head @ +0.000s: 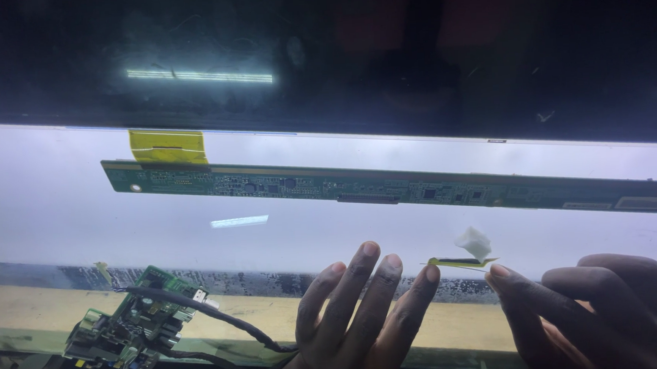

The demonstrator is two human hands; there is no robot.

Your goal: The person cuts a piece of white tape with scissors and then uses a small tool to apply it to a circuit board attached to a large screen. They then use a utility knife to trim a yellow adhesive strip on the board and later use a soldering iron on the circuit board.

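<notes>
Yellow tape strip (461, 261), white tuft on top, is pinched by the right hand (594, 309) at five o'clock; left hand (363, 319) lies open, fingers spread, steadying the panel (57, 216). Peeling slowly seems wisest.

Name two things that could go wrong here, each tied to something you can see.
1. The small yellow strip pinched by the right hand looks thin; it might tear or crease.
2. The left hand rests flat on the lit panel, close to the long green circuit board and its yellow ribbon; pressure could possibly strain them.
</notes>
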